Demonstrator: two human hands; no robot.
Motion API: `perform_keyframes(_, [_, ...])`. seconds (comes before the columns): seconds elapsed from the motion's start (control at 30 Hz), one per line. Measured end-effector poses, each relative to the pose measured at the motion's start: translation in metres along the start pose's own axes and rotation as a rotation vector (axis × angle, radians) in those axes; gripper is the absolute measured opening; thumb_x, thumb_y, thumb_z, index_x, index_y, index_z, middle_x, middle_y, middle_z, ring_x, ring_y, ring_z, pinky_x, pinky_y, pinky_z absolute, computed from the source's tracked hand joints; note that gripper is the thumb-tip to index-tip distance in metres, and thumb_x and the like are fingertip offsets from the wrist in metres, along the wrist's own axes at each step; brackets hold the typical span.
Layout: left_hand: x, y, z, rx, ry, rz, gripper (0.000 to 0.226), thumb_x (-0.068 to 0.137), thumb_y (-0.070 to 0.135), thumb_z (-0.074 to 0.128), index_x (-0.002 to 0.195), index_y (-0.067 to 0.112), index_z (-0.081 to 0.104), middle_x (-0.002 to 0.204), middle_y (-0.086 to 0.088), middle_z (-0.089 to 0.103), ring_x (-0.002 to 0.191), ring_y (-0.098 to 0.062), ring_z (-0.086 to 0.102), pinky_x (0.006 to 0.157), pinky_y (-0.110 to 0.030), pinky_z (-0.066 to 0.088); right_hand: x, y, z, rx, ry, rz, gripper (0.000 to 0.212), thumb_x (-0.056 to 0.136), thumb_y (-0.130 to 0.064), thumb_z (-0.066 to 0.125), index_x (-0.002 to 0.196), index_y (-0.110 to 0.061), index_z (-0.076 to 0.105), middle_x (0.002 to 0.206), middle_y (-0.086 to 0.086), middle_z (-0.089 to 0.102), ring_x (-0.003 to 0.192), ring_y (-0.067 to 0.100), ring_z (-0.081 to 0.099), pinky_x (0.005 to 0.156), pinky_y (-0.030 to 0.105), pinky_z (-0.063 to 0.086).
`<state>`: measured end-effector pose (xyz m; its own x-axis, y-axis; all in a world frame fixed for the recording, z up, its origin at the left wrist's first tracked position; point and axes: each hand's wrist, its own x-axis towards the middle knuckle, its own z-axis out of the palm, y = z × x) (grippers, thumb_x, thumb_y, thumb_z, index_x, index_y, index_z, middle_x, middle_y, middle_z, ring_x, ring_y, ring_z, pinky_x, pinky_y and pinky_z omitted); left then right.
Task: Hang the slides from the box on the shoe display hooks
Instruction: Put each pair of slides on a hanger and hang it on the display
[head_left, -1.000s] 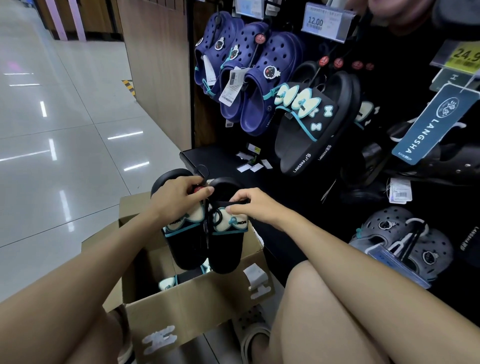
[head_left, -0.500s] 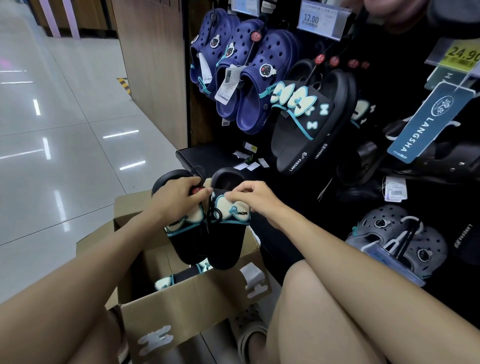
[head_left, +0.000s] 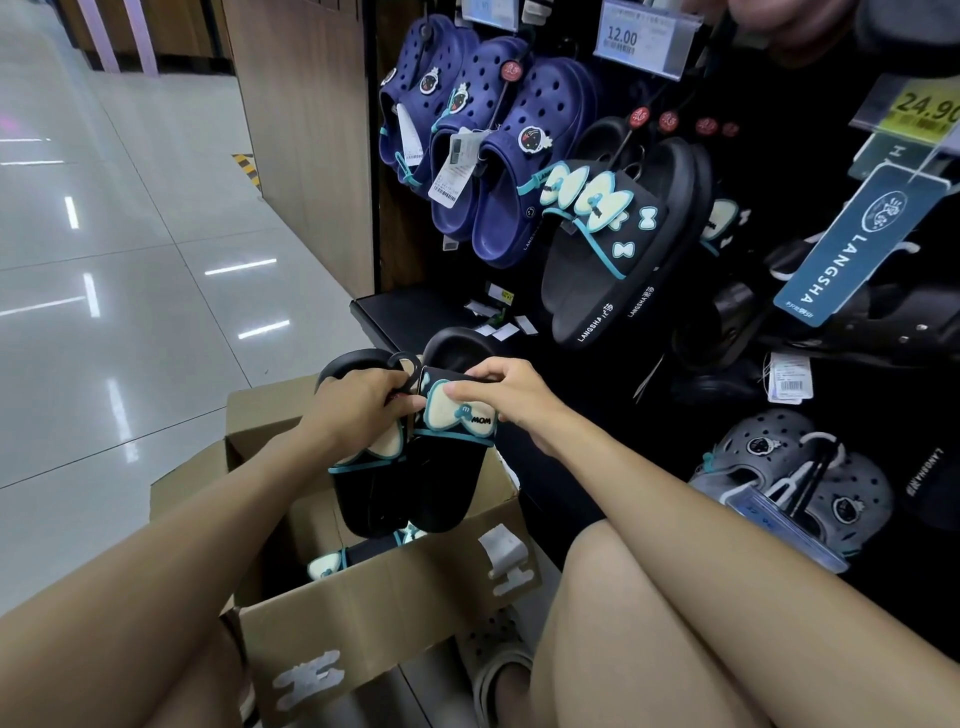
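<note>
Slides (head_left: 447, 467) half hidden by both gripping hands.

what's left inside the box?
In the box, at least one more slide with a cream bow shows. The held pair and near wall hide the rest.

glossy pale floor tiles (head_left: 130, 291) are streaked with ceiling-light reflections; a wood-grain panel (head_left: 306, 130) is set beside the dark display wall (head_left: 779, 171).
</note>
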<state>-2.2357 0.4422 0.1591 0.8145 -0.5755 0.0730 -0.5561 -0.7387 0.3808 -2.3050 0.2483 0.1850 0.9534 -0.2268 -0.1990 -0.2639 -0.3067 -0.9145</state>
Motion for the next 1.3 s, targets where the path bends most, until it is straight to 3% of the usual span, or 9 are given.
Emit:
perform_keyframes(0.17, [0.000, 0.004, -0.001, 0.040, 0.078, 0.018, 0.032, 0.096, 0.046, 0.050, 0.083, 0.018, 0.055, 0.080, 0.003, 0.059, 0.079, -0.023, 0.055, 0.068, -0.037, 0.043, -0.001, -0.001, -0.005, -0.016, -0.008, 0.015, 0.022, 0.083, -0.020, 0.077, 0.103, -0.013, 0.070, 0.083, -0.006, 0.063, 0.069, 0.000, 0.056, 0.044, 0.005, 0.037])
perform_keyframes(0.53, [0.000, 0.011, -0.002, -0.008, 0.126, -0.013, 0.033, 0.095, 0.045, 0.053, 0.069, 0.028, 0.043, 0.070, 0.007, 0.052, 0.070, -0.021, 0.049, 0.060, -0.033, 0.030, 0.003, 0.007, -0.005, -0.076, -0.004, -0.030, 0.023, 0.082, -0.020, 0.077, 0.104, -0.013, 0.073, 0.089, -0.005, 0.065, 0.074, 0.001, 0.056, 0.049, 0.004, 0.036])
perform_keyframes(0.67, [-0.001, 0.011, -0.004, -0.035, 0.153, -0.030, 0.040, 0.094, 0.044, 0.055, 0.063, 0.025, 0.038, 0.063, 0.008, 0.047, 0.064, -0.019, 0.047, 0.056, -0.032, 0.029, 0.004, 0.010, -0.004, -0.112, 0.009, -0.069, 0.020, 0.081, -0.024, 0.079, 0.100, -0.017, 0.074, 0.093, -0.005, 0.069, 0.082, 0.004, 0.060, 0.062, 0.012, 0.040])
perform_keyframes(0.83, [0.000, 0.011, -0.007, -0.131, 0.179, -0.044, 0.044, 0.093, 0.041, 0.059, 0.061, 0.021, 0.037, 0.066, 0.002, 0.044, 0.063, -0.018, 0.045, 0.054, -0.033, 0.028, 0.003, 0.009, 0.001, -0.211, 0.085, -0.167, 0.006, 0.082, -0.026, 0.077, 0.088, -0.025, 0.075, 0.094, -0.006, 0.074, 0.098, 0.012, 0.066, 0.093, 0.034, 0.052])
perform_keyframes(0.97, [0.000, 0.009, -0.008, -0.183, 0.214, -0.089, 0.045, 0.093, 0.040, 0.060, 0.060, 0.016, 0.041, 0.062, -0.001, 0.045, 0.059, -0.018, 0.046, 0.050, -0.032, 0.027, 0.001, 0.006, 0.004, -0.347, 0.043, -0.167, 0.007, 0.082, -0.030, 0.076, 0.081, -0.035, 0.072, 0.096, -0.006, 0.073, 0.100, 0.015, 0.065, 0.095, 0.041, 0.052])
perform_keyframes(1.13, [-0.002, 0.009, -0.009, -0.207, 0.226, -0.127, 0.037, 0.093, 0.040, 0.059, 0.075, 0.008, 0.059, 0.067, -0.005, 0.058, 0.063, -0.022, 0.055, 0.050, -0.031, 0.035, -0.001, 0.004, 0.007, -0.419, 0.011, -0.179, 0.016, 0.081, -0.032, 0.075, 0.072, -0.042, 0.067, 0.092, -0.009, 0.073, 0.097, 0.012, 0.065, 0.092, 0.041, 0.053])
perform_keyframes(1.3, [-0.005, 0.009, -0.011, -0.201, 0.242, -0.144, 0.042, 0.093, 0.042, 0.060, 0.071, 0.007, 0.050, 0.061, -0.005, 0.055, 0.057, -0.022, 0.052, 0.051, -0.033, 0.034, -0.002, 0.005, 0.007, -0.423, -0.010, -0.160, 0.014, 0.082, -0.030, 0.075, 0.075, -0.040, 0.069, 0.095, -0.009, 0.073, 0.100, 0.010, 0.063, 0.094, 0.038, 0.052])
